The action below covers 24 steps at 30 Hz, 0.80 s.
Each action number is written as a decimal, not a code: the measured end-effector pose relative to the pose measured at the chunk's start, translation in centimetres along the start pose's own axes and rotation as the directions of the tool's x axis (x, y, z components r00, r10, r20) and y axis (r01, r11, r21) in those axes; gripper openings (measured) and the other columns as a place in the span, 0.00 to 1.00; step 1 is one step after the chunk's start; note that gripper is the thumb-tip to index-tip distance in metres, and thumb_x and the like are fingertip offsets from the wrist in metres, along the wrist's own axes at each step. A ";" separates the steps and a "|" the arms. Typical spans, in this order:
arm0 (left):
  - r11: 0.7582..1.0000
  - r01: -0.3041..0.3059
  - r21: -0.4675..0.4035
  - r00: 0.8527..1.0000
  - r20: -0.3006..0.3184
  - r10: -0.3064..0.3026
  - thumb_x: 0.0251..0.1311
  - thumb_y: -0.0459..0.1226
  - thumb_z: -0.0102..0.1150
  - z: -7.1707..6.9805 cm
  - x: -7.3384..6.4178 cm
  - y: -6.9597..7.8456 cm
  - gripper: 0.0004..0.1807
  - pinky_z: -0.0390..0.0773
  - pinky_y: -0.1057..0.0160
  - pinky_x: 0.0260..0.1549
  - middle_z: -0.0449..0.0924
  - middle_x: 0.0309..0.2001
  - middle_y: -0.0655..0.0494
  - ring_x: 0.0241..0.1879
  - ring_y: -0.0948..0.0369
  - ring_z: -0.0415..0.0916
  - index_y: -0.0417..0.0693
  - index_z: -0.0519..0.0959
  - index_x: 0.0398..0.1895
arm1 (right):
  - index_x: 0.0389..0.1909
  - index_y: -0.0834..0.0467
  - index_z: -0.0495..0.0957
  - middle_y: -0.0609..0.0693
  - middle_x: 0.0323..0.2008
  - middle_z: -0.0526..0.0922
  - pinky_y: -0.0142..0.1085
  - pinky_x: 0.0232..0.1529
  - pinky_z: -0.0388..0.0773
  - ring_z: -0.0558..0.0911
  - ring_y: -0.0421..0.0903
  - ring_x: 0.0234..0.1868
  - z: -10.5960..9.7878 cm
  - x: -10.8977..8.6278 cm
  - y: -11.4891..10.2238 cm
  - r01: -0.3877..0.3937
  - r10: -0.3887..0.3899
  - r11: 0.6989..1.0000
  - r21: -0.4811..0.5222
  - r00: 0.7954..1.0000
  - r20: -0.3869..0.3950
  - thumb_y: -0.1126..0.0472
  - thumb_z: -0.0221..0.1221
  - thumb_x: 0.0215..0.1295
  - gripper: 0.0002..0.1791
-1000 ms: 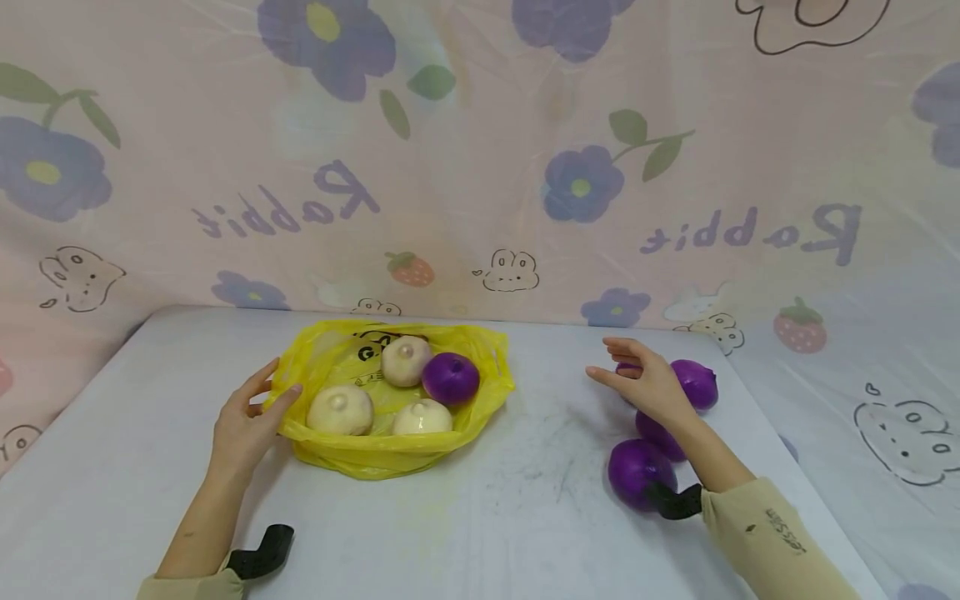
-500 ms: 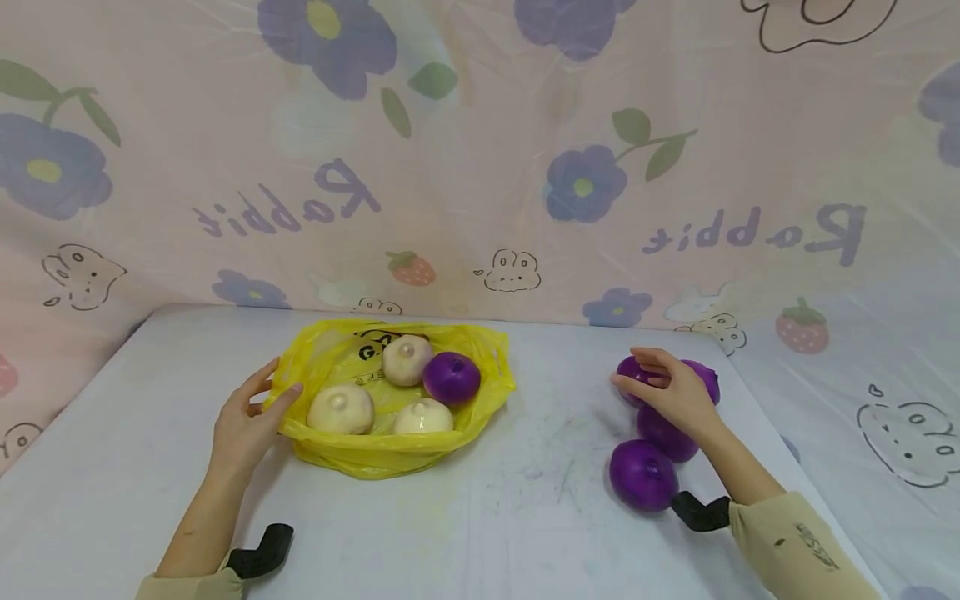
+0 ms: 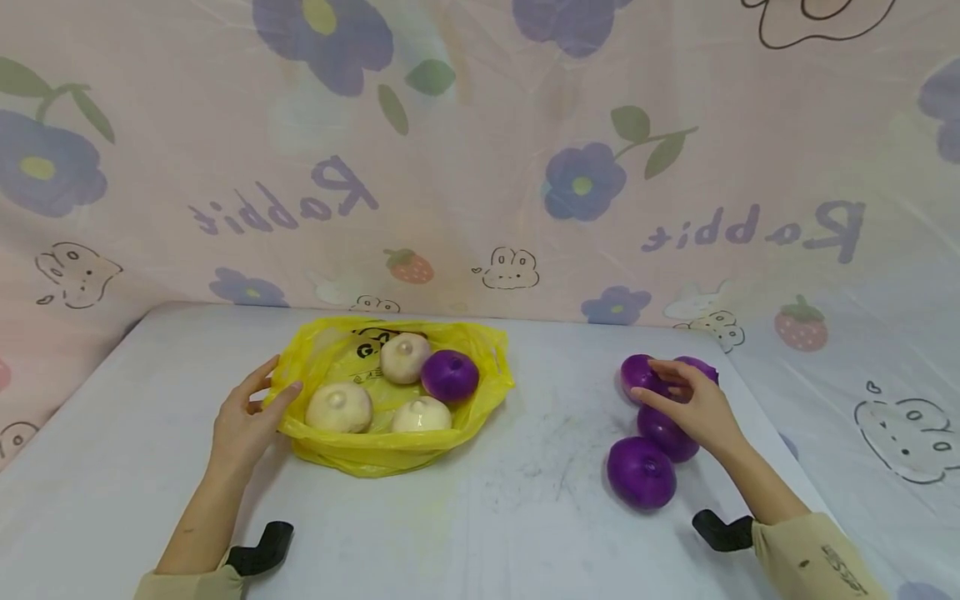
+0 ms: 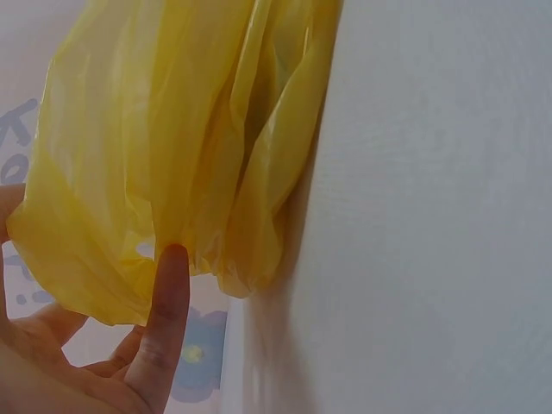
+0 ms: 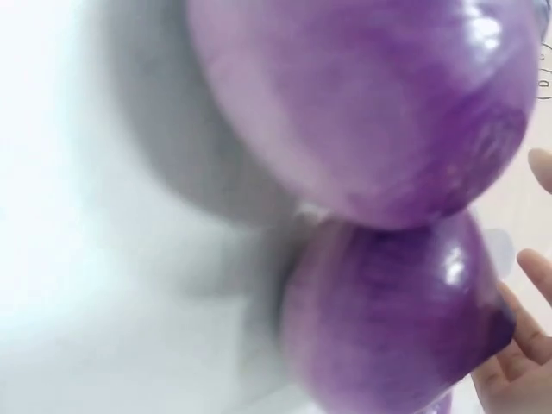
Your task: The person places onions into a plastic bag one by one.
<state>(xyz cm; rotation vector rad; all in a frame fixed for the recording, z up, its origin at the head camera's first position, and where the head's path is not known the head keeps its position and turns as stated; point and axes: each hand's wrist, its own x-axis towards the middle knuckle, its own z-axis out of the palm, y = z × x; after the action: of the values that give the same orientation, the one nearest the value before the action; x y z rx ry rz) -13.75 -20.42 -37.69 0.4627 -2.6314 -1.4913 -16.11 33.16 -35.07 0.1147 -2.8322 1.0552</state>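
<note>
grip spread and holding nothing, the right hand (image 3: 701, 408) hangs over purple onions (image 3: 641, 473) on the tabletop (image 3: 525, 533), likely firm, slippery, best cupped round the widest part; the left hand (image 3: 243, 429) holds a bag (image 3: 367, 463), likely light and limp, by its left edge.

Open yellow bag (image 3: 367, 460); purple onions (image 3: 641, 473)

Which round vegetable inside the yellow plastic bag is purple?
The glossy purple round vegetable, farthest right of four inside the crinkled yellow plastic bag; its colour sets it apart from the three whitish round vegetables.
</note>
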 end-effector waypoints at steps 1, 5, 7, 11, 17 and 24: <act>1.000 0.000 0.001 1.000 0.001 0.000 0.66 0.54 0.49 0.0 0.0 0.0 0.36 0.70 0.71 0.28 0.60 0.67 0.38 0.46 0.55 0.63 0.59 0.55 0.75 | 0.63 0.65 0.69 0.66 0.60 0.73 0.33 0.56 0.72 0.73 0.61 0.58 0.0 -0.1 0.1 -0.006 0.006 1.000 -0.002 1.000 0.006 0.49 0.64 0.61 0.35; 1.000 0.000 -0.001 1.000 0.003 0.000 0.66 0.54 0.49 0.0 0.0 -0.1 0.36 0.70 0.71 0.28 0.59 0.67 0.38 0.46 0.54 0.63 0.59 0.55 0.75 | 0.63 0.63 0.69 0.66 0.59 0.73 0.53 0.59 0.68 0.73 0.63 0.59 0.1 -0.5 0.6 -0.036 0.037 0.999 -0.002 0.999 0.034 0.47 0.64 0.60 0.35; 1.000 -0.003 -0.002 1.000 0.005 0.003 0.66 0.54 0.49 0.0 0.0 -0.1 0.36 0.70 0.71 0.28 0.59 0.67 0.38 0.46 0.54 0.63 0.59 0.54 0.75 | 0.63 0.63 0.68 0.66 0.59 0.73 0.56 0.60 0.66 0.72 0.64 0.59 0.1 -0.7 1.0 -0.045 0.044 0.999 0.011 0.998 0.047 0.48 0.64 0.61 0.35; 1.000 -0.006 -0.006 1.000 0.008 0.007 0.66 0.54 0.49 -0.1 -0.1 -0.1 0.36 0.71 0.71 0.29 0.59 0.67 0.38 0.48 0.53 0.64 0.59 0.54 0.75 | 0.63 0.64 0.68 0.65 0.61 0.71 0.58 0.60 0.64 0.70 0.64 0.62 0.1 -1.0 2.0 -0.045 0.042 0.998 0.034 0.996 0.072 0.49 0.63 0.61 0.34; 0.999 0.000 -0.038 1.000 0.021 0.001 0.65 0.55 0.50 -0.1 0.0 -0.1 0.36 0.72 0.70 0.29 0.58 0.68 0.39 0.48 0.56 0.62 0.61 0.54 0.75 | 0.62 0.60 0.70 0.65 0.65 0.67 0.64 0.56 0.64 0.66 0.67 0.63 -0.1 -1.5 3.4 -0.034 0.032 0.999 0.010 0.985 0.167 0.49 0.63 0.60 0.32; 0.999 0.004 -0.041 1.000 0.017 -0.003 0.65 0.55 0.50 -0.1 0.0 0.0 0.36 0.73 0.70 0.29 0.58 0.68 0.39 0.48 0.55 0.63 0.61 0.54 0.75 | 0.66 0.53 0.66 0.67 0.68 0.61 0.64 0.53 0.67 0.66 0.69 0.62 -0.3 -1.9 3.9 -0.036 0.035 0.999 0.002 0.972 0.233 0.49 0.64 0.60 0.35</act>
<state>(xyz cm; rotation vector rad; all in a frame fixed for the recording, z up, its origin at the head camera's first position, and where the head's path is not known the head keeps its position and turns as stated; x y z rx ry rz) -13.72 -20.53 -37.67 0.4537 -2.6083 -1.5535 -14.68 36.41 -37.61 0.2024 -3.0497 1.1269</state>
